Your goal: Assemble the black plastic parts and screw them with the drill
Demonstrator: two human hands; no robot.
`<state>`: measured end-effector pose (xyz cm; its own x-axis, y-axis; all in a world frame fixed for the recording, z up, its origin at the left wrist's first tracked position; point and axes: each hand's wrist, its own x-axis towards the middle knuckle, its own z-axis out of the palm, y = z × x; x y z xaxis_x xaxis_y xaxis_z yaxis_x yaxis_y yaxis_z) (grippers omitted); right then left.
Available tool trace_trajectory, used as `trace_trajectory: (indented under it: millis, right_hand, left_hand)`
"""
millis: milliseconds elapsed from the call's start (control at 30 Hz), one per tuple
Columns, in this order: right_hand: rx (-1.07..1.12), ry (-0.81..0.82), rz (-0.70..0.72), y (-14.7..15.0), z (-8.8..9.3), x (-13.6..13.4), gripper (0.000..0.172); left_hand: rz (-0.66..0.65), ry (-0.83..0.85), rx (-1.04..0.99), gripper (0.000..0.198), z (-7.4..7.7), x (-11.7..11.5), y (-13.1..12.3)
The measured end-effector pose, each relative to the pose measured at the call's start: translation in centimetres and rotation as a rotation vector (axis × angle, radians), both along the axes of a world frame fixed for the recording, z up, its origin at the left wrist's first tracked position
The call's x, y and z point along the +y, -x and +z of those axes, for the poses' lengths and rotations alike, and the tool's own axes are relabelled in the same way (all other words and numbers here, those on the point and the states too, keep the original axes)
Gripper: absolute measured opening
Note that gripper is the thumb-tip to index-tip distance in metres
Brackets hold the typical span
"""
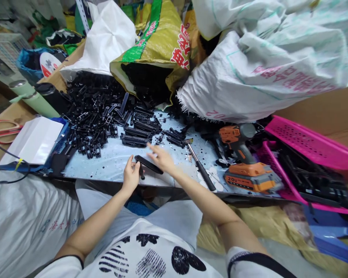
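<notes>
Black bar (150, 165) was pinched in left hand (130, 174) near table's (108, 164) front edge; right hand's (161, 158) grip hung loosely spread alongside. Drill battery (253, 176) read "20V"; red-lettered yellow sack (158, 44), black parts (88, 114) crowded behind.

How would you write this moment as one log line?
left hand: holding black part | right hand: beside it, contact unclear | nearby: hammer, power tool

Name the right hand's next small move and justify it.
Probably it should take the far end of the long black part: the left hand pinches the near end, while the right hand has its fingers extended close by. Whether it already touches the part is hard to tell.
</notes>
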<state>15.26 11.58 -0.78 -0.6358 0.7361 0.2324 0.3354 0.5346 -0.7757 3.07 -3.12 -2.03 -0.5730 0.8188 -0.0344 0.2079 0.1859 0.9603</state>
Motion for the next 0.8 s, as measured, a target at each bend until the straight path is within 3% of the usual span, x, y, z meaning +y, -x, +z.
trace_trajectory:
  millis: [67,100,133,233,300,367,467,600,733,800]
  right_hand:
    - [0.087,-0.033,-0.385,-1.8,-0.4,5.6,0.059]
    - [0.153,0.008,-0.576,-2.7,-0.5,8.7,0.064]
    - [0.213,0.095,-0.68,-3.5,-0.6,11.6,0.065]
    - [0.276,0.337,-0.674,-4.9,-0.3,18.2,0.062]
    - [0.361,0.524,-0.621,-5.1,0.5,20.2,0.054]
    - [0.533,0.774,-0.582,-5.3,1.6,20.4,0.045]
    - [0.756,1.048,-0.531,-6.2,2.8,17.6,0.039]
    - [0.763,1.137,-0.422,-6.3,1.9,8.5,0.037]
    - [0.526,0.973,-0.216,-3.9,0.4,-2.8,0.041]
    - [0.377,0.737,-0.108,-3.3,0.8,-6.1,0.043]
  left_hand:
    - [-0.019,0.097,0.157,0.058,-0.6,-1.2,0.1]
    - [-0.014,0.126,0.294,0.06,-0.5,-1.6,0.2]
    - [-0.009,0.139,0.444,0.062,-0.3,-2.0,0.2]
    - [-0.154,0.108,0.814,0.055,1.2,-1.7,0.4]
    - [-0.403,0.089,0.938,0.048,2.1,-0.7,0.4]
    - [-0.605,0.109,0.998,0.043,2.5,0.3,0.6]
    - [-0.681,0.131,0.996,0.034,2.4,1.2,1.1]
    - [-0.507,-0.039,0.737,0.038,2.4,1.6,0.9]
    - [-0.412,-0.158,0.259,0.044,3.3,2.7,-1.0]
    - [-0.334,-0.166,0.114,0.041,3.7,3.1,-1.9]
